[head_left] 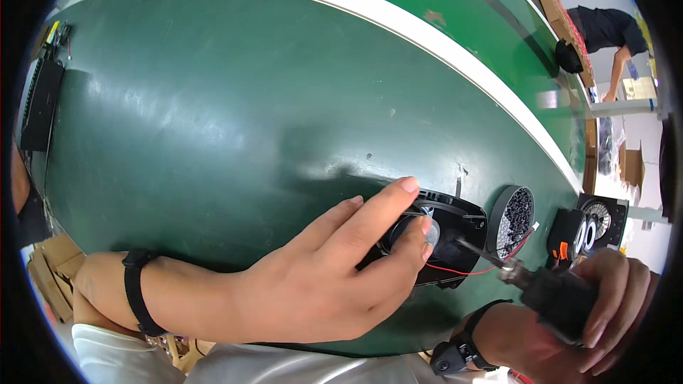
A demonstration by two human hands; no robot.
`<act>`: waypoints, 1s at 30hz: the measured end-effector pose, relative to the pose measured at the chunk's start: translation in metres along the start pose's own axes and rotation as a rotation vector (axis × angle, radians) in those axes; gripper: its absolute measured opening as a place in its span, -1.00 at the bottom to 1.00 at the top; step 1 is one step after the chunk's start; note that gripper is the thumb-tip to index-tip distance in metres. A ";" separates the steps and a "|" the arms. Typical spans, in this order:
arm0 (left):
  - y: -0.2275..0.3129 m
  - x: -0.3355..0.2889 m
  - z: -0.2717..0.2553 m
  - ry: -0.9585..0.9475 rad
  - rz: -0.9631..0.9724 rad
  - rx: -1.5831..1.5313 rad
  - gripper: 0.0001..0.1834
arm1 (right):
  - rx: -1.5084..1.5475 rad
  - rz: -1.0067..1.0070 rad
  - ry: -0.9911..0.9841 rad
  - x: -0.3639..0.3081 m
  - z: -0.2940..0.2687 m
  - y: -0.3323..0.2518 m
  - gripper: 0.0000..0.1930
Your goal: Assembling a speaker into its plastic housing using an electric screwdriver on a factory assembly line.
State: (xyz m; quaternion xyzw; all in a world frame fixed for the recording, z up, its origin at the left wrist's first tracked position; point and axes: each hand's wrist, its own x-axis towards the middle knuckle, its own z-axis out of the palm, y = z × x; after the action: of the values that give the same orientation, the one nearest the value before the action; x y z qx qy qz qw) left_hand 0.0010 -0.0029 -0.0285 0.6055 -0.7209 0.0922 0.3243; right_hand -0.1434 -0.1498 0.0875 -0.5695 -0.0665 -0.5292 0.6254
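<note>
A black plastic housing (459, 231) lies on the green table in front of me, with a round speaker-like part (435, 231) set in it. My left hand (334, 270) rests over the housing's left side, index finger at the far rim and the other fingertips bent onto the round part. It covers much of that part. To the right, my right hand (615, 306) grips a black electric screwdriver (555, 295). Its bit points left at the housing, and I cannot tell whether the tip touches. A thin red wire (462, 272) with a white connector runs out from the housing.
A round tray of small dark screws (512, 220) stands beyond the housing. Right of it sit black speaker units (569, 235) and a black fan-like part (605, 217). A white rail (398, 18) crosses the table's far side. Another person (605, 28) bends at the far right.
</note>
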 end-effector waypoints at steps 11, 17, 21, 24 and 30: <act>-0.002 -0.004 -0.001 0.042 -0.085 -0.060 -0.89 | -0.028 0.330 -0.584 0.006 0.011 0.030 -0.61; -0.001 -0.007 0.003 0.088 -0.128 -0.086 -0.87 | -0.235 0.451 -0.319 -0.008 0.023 0.037 -0.61; -0.002 -0.005 0.003 0.083 -0.117 -0.102 -0.85 | -0.242 0.405 -0.262 -0.012 0.024 0.040 -0.63; -0.002 -0.004 -0.001 0.065 -0.114 -0.104 -0.84 | -0.515 0.398 -0.495 -0.016 -0.030 0.016 -0.76; -0.002 -0.005 0.005 0.061 -0.114 -0.089 -0.83 | -0.237 0.410 -0.300 -0.011 0.017 0.043 -0.64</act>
State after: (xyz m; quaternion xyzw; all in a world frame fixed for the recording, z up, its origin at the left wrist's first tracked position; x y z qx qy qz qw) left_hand 0.0013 -0.0022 -0.0360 0.6274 -0.6784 0.0602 0.3774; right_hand -0.1077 -0.1387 0.0585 -0.7124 0.0206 -0.3053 0.6316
